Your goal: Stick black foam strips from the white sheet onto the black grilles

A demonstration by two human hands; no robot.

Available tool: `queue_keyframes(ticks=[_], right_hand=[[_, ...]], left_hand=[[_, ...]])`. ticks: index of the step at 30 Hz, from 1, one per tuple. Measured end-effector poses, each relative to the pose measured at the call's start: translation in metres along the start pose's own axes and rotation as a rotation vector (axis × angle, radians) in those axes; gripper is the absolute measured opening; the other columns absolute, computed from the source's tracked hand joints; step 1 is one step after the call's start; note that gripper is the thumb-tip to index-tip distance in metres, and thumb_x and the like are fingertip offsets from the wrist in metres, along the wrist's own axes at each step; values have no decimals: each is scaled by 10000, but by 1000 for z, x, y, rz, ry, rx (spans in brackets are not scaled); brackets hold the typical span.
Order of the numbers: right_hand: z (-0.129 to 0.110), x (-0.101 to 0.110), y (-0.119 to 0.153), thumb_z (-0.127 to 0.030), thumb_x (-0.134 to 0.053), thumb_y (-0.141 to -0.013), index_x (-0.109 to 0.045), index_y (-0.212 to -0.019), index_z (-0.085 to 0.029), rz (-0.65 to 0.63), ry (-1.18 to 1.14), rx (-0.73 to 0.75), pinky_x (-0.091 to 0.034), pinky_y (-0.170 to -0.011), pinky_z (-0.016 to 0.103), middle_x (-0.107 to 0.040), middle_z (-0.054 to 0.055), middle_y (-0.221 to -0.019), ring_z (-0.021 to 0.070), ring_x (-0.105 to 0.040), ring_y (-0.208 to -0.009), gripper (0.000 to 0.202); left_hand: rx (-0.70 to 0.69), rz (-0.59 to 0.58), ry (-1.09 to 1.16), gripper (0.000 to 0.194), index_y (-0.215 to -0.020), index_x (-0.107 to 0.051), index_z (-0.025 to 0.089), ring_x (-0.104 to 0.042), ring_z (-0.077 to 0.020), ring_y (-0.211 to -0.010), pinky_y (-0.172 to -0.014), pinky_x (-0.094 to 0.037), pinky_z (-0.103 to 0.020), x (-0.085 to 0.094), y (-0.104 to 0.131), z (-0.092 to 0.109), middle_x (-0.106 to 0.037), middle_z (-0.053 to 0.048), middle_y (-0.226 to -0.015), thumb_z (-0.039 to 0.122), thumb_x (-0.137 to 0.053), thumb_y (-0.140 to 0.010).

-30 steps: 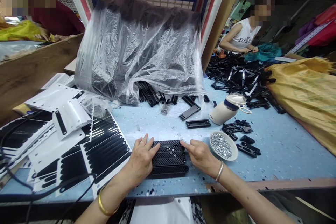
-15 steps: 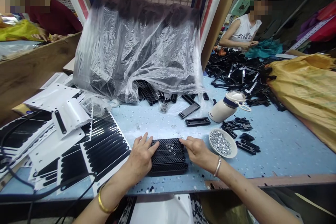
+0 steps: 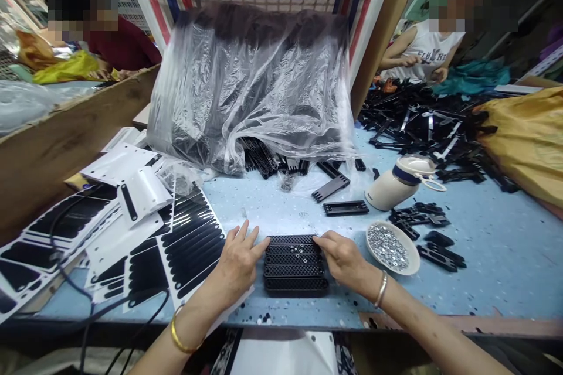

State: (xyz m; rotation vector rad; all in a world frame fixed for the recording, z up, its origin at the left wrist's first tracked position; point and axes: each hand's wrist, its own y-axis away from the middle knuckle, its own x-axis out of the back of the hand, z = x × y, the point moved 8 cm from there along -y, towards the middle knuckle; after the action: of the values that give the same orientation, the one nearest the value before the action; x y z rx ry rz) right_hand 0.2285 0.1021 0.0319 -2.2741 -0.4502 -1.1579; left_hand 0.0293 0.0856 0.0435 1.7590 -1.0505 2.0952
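Several black strips with a mesh-patterned surface [image 3: 294, 271] lie side by side as a block on the blue table. A few small metal nuts [image 3: 301, 250] rest loose on top of them. My left hand [image 3: 240, 261], wearing a gold bangle, is at the block's left side with fingers spread and the thumb tip at the upper left corner. At the upper right corner, my right hand [image 3: 345, 259] has its fingers curled and thumb and forefinger together; whatever is between them is too small to make out. A white bowl [image 3: 413, 266] of shiny nuts stands to its right.
Behind the bowl is a cream bottle [image 3: 389, 186]. Black plastic parts [image 3: 420, 217] lie around it. Sheets of black adhesive strips [image 3: 193, 240] cover the left. A plastic-covered heap [image 3: 250, 88] stands at the back. Two people work beyond, one beside a yellow sack [image 3: 528, 140].
The whole view has shifted, so things appear further right. My left hand has drawn back from the block's left edge, leaving its thumb at the corner. My right hand stays at the upper right corner.
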Motion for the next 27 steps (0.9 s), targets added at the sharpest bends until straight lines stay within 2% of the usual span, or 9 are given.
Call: queue_keyframes(ticks=[4, 8, 13, 18, 22, 27], right_hand=[[1, 4, -2, -51, -415, -851, -668, -1064, -186, 67, -72, -23, -542, -666, 297, -633, 75, -813, 177, -616, -742, 357], [5, 6, -8, -110, -452, -876, -713, -940, -188, 115, -131, -42, -548, -662, 301, -669, 83, -810, 179, -644, -737, 279], [15, 7, -15, -100, -532, -816, -734, -802, -194, 129, -197, -103, -550, -649, 285, -697, 66, -786, 174, -667, -716, 223], [19, 8, -18, -109, -570, -795, -729, -775, -190, 139, -214, -138, -551, -639, 278, -702, 56, -754, 168, -671, -693, 180], [13, 10, -15, -136, -548, -828, -723, -821, -178, 152, -158, -97, -560, -655, 283, -705, 72, -789, 171, -673, -715, 179], [-9, 7, 5, -127, -444, -891, -657, -1113, -134, 92, 226, 29, -537, -791, 424, -665, 174, -1068, 261, -631, -925, 307]], left_hand=[[-15, -22, 28, 553, -1169, -577, 131, -488, -370, -1191, -883, -433, -568, -2, 1, 2, -621, -170, -1153, -78, -390, -693], [-35, -52, 134, 557, -1180, -551, 102, -539, -351, -1146, -849, -464, -535, -5, -3, 5, -641, -169, -1129, -91, -384, -686], [-36, -102, 208, 519, -1157, -555, 102, -572, -340, -1118, -823, -482, -506, -7, -6, 4, -652, -169, -1116, -85, -392, -700], [-52, -76, 208, 544, -1171, -550, 110, -583, -328, -1106, -806, -494, -487, -7, -6, 2, -654, -166, -1127, -93, -384, -694], [-67, -55, 190, 529, -1167, -565, 109, -592, -332, -1079, -771, -506, -484, -7, -5, 2, -664, -170, -1091, -84, -390, -707], [-34, -59, 176, 534, -1177, -572, 105, -596, -329, -1077, -790, -509, -500, -7, -3, 1, -670, -166, -1070, -83, -379, -716]])
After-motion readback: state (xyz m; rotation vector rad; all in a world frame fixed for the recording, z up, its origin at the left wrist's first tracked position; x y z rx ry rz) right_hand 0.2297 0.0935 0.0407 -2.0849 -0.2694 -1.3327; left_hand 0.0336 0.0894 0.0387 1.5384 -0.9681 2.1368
